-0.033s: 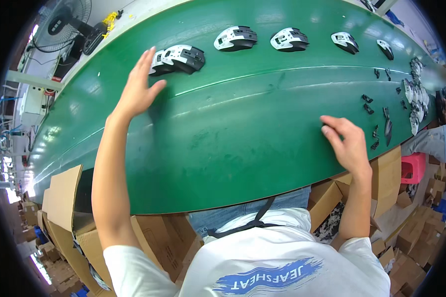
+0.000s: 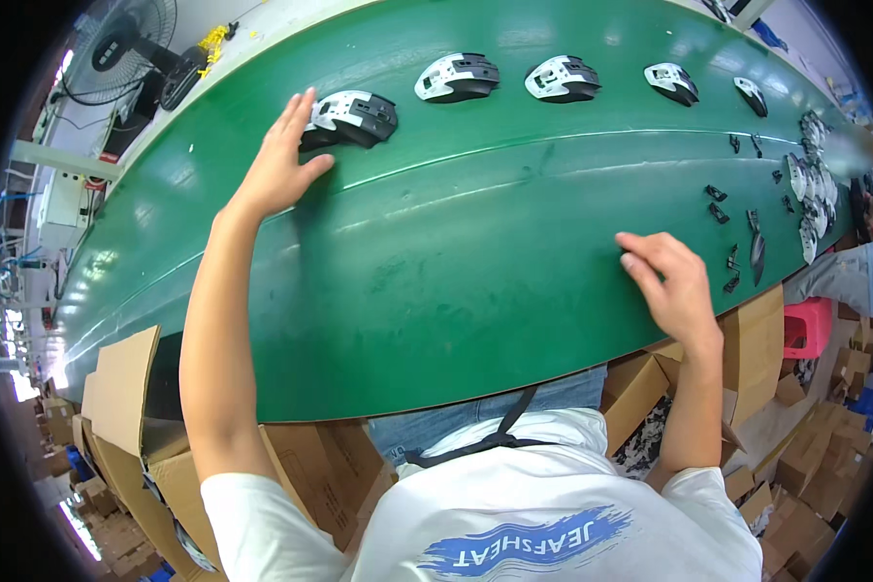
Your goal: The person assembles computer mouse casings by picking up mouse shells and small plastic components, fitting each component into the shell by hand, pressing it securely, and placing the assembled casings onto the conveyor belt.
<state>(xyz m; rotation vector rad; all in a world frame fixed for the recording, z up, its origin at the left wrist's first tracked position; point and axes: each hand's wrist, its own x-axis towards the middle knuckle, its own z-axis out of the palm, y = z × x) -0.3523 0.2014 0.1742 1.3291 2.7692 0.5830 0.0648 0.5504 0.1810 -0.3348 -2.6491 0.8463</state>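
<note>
My left hand (image 2: 283, 167) is open, its fingers stretched upward and the thumb apart, at the far left of the green table. Its fingers are against the side of a white-and-black computer mouse shell (image 2: 362, 118); what seems to be another shell beside it is partly hidden by the hand. My right hand (image 2: 677, 283) hovers over the table at the right, thumb and forefinger curled almost together; whether something small is between them cannot be made out. Further mouse shells (image 2: 458, 78) stand in a row along the far side.
Small black parts (image 2: 716, 211) and a long black piece (image 2: 757, 250) lie at the right, near a pile of white shells (image 2: 813, 199). Open cardboard boxes (image 2: 330, 475) stand below the near edge. Another person's leg (image 2: 839, 276) and a pink stool (image 2: 807, 328) are at the right.
My right hand has moved slightly left. My left hand has shifted a little right, against the shell. The whole view has also drifted slightly.
</note>
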